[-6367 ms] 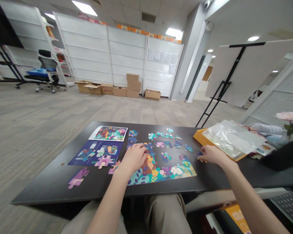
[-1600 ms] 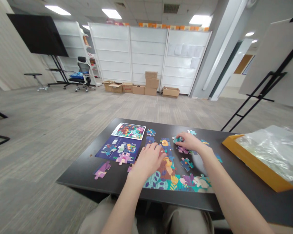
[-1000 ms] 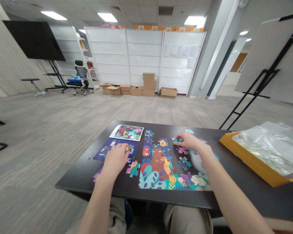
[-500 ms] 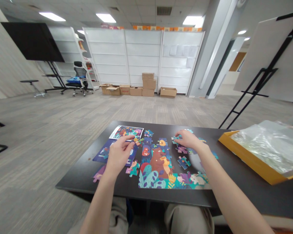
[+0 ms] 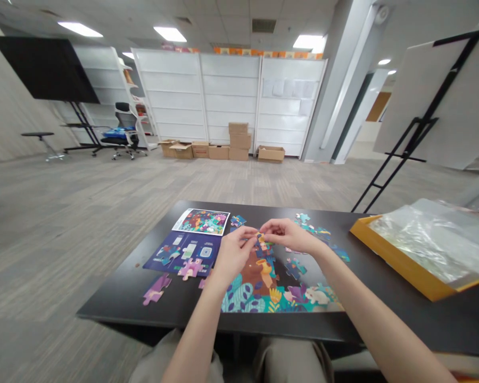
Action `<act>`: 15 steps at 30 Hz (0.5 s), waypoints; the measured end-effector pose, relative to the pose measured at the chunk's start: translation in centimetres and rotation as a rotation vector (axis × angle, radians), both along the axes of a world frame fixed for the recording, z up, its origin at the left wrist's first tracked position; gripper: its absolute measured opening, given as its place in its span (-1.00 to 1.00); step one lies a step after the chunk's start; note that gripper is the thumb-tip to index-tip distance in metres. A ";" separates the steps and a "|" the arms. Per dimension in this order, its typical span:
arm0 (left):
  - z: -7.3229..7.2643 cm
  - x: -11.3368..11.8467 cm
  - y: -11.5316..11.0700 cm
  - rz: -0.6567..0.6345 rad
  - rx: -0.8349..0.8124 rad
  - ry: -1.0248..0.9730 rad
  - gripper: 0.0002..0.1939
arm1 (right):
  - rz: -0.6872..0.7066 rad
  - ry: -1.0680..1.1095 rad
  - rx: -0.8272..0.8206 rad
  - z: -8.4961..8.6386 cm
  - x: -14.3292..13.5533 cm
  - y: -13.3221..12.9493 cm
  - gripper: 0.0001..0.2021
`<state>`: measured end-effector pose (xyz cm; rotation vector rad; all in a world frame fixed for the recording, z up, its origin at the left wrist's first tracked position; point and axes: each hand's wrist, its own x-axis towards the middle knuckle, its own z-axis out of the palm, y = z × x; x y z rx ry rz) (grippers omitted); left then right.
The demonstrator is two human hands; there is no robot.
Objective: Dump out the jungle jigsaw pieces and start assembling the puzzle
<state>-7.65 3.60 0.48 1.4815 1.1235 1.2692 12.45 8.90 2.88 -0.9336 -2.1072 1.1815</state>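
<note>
My left hand (image 5: 234,254) and my right hand (image 5: 290,236) meet above the upper part of a partly joined jigsaw puzzle (image 5: 242,298). Between their fingertips is a small puzzle piece (image 5: 262,242) with yellow on it, pinched from both sides. The joined part shows a brown bear, leaves and a white animal along the near edge; my hands and left forearm cover some of it. Loose pieces lie around: a purple one (image 5: 156,289) at the left, a pink-purple one (image 5: 190,268) on the dark blue sheet (image 5: 154,259), and a blue one (image 5: 295,267) inside the puzzle's gap.
A printed picture of the puzzle (image 5: 201,221) lies at the table's far left. More loose pieces (image 5: 339,252) sit beyond my right forearm. A yellow box (image 5: 407,271) with clear plastic stands on the right side of the black table (image 5: 115,298).
My left hand has moved right with the yellow piece. My right hand has left the loose pieces on the right and come leftward to meet it. The view has shifted slightly.
</note>
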 end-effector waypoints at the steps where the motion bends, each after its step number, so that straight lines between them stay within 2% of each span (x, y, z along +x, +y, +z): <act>1: -0.1 0.5 0.1 -0.004 0.006 0.007 -0.84 | -0.013 0.003 -0.011 -0.2 0.4 0.0 -0.63; 4: -0.5 1.6 0.2 0.004 0.022 0.089 -0.84 | -0.048 -0.010 -0.033 -0.8 1.5 0.2 -0.64; 7: -0.7 2.2 0.2 0.024 0.093 0.261 -0.82 | -0.068 -0.043 -0.039 -1.4 2.1 0.3 -0.65; 10: -0.7 2.4 0.0 0.041 0.159 0.401 -0.78 | -0.066 -0.043 -0.045 -1.7 2.1 0.2 -0.66; 15: -0.7 2.2 -0.4 0.056 0.201 0.519 -0.80 | -0.051 -0.026 -0.038 -1.8 1.5 -0.1 -0.70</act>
